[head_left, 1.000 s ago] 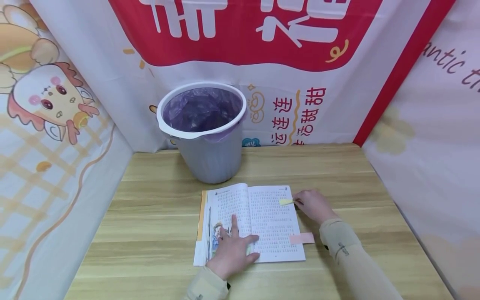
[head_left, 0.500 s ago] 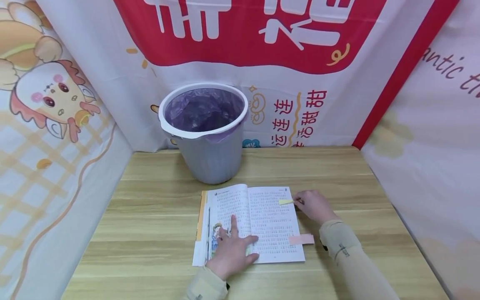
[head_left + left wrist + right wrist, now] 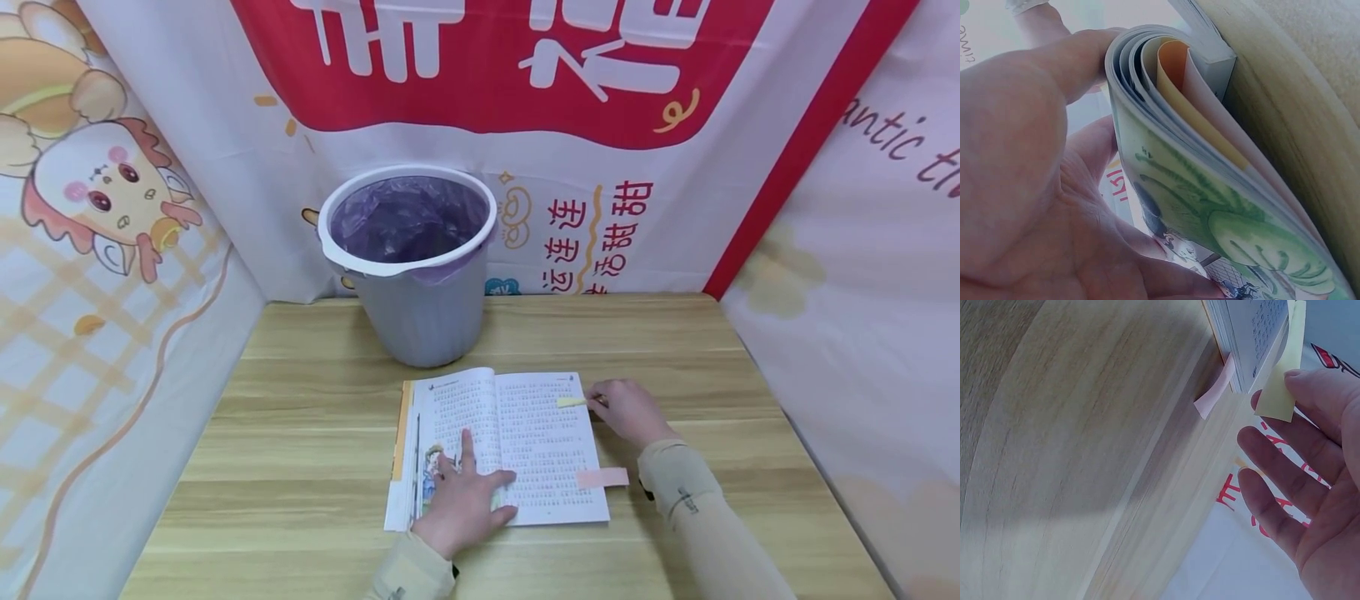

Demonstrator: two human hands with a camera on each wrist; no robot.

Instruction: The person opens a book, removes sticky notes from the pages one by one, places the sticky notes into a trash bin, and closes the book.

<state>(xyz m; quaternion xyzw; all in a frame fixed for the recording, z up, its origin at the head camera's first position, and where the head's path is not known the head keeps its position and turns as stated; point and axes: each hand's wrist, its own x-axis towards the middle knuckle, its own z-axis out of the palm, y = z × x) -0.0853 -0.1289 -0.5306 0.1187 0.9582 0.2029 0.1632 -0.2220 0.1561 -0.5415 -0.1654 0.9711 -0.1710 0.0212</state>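
An open book (image 3: 540,433) lies on the wooden table, printed text on both pages and a colour picture at the lower left. My left hand (image 3: 463,504) rests spread on the left page, fingers straight, thumb near the fold. In the left wrist view the curved pages (image 3: 1179,156) rise beside the thumb. My right hand (image 3: 630,410) pinches the outer end of a yellow sticky note (image 3: 1282,394) between thumb and index finger; its other end overlaps the right page near the top. A pink sticky note (image 3: 602,477) sticks out from the right page's edge lower down.
Behind the book stands a grey bin (image 3: 427,308) with a white rim and a purple bag inside. Printed cloth (image 3: 480,92) hangs at the back and along both sides of the wooden table (image 3: 300,433).
The head view has shifted very slightly. Both hands stay in place, the left on the page and the right pinching the yellow sticky note.
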